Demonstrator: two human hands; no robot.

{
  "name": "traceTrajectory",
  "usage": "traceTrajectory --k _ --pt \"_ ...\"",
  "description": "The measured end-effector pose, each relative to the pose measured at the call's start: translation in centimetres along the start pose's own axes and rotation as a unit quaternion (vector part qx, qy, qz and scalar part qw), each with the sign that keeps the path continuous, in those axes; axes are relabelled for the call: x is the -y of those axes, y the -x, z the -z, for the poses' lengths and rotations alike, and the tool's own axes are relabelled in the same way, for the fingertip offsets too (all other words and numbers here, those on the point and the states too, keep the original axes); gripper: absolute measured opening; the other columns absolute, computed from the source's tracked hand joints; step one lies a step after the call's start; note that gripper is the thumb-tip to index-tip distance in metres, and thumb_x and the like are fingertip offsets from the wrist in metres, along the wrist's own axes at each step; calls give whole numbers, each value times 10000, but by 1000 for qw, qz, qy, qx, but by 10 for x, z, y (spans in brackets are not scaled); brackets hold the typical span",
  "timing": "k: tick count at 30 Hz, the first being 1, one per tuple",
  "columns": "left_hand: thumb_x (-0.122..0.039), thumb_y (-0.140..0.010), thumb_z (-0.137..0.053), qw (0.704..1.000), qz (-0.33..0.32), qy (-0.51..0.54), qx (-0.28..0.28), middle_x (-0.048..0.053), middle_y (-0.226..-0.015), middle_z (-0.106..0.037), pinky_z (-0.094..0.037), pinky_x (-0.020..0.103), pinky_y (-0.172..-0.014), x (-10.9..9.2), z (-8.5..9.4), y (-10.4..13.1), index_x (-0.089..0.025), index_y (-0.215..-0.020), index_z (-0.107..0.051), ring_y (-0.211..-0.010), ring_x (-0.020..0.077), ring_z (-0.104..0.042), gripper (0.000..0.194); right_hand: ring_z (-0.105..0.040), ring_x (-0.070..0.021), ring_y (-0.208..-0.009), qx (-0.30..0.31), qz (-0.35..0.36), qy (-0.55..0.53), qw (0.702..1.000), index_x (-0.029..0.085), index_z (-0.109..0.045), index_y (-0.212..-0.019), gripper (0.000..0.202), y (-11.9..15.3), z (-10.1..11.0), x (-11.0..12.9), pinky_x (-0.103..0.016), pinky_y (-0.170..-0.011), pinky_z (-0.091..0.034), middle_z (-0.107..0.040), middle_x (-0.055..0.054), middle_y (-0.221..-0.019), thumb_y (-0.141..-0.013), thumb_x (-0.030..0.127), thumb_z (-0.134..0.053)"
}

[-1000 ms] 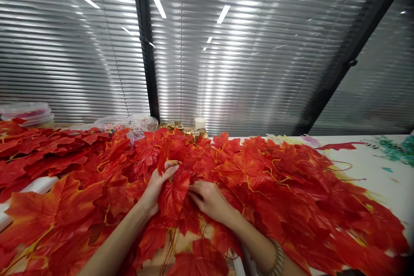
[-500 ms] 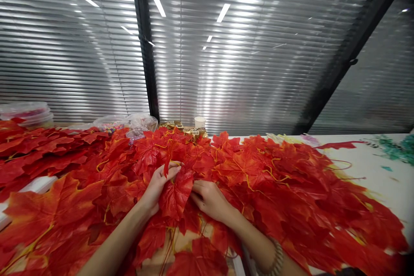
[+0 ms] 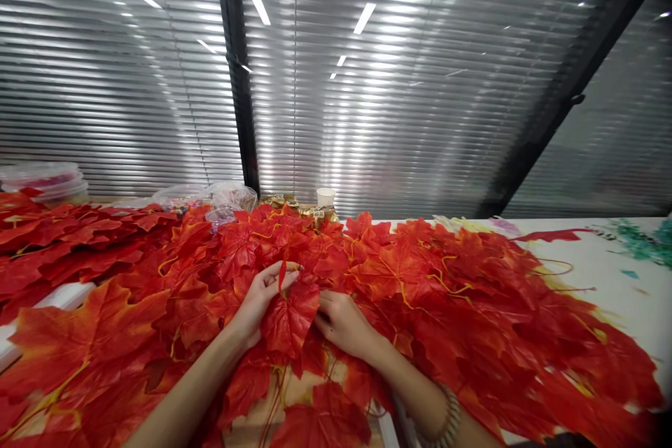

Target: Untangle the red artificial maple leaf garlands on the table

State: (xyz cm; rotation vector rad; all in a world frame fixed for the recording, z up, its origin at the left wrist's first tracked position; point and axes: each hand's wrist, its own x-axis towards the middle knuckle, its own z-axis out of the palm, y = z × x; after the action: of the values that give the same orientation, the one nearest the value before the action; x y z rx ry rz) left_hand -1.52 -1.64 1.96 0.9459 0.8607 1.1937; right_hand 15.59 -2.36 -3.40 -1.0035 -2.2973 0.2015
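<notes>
Red artificial maple leaves [image 3: 391,269] with yellow stems lie heaped across the table. At the centre, my left hand [image 3: 261,299] pinches a red leaf [image 3: 291,322] near its top, with thumb and forefinger together. That leaf hangs between my two hands, its veined face toward me. My right hand [image 3: 342,322] is at the leaf's right edge, fingers curled; the leaf partly hides its fingertips, and what they hold is hidden.
Clear plastic tubs [image 3: 45,183] stand at the far left. Behind the heap are plastic bags [image 3: 231,196], gold packets [image 3: 318,213] and a paper cup [image 3: 325,197]. Teal shreds [image 3: 640,241] lie at the right. A slatted blind rises behind.
My left hand and the leaf in it have shifted slightly right. The narrow red piece by my left thumb now stands more upright. My right hand has barely moved.
</notes>
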Motion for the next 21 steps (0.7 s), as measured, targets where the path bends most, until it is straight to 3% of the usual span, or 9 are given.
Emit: traceTrajectory --k 11,21 --pt "-272 -631 -772 999 3 -1 48 -23 -688 -644 -426 181 -611 5 3 -2 -194 -816 -682 -628 113 -575 221 -512 -113 -651 5 -2 -6 1000 164 -527 -719 147 1 2 1 -201 -610 -351 -575 -16 -748 -802 58 -469" --pt "-296 -642 -759 998 7 -25 59 -7 -699 -643 -418 191 -609 5 3 -1 -182 -838 -674 -613 124 -568 242 -524 -114 -666 9 -4 -15 1000 163 -540 -714 141 0 5 3 -196 -615 -359 -582 -16 -756 -794 63 -482"
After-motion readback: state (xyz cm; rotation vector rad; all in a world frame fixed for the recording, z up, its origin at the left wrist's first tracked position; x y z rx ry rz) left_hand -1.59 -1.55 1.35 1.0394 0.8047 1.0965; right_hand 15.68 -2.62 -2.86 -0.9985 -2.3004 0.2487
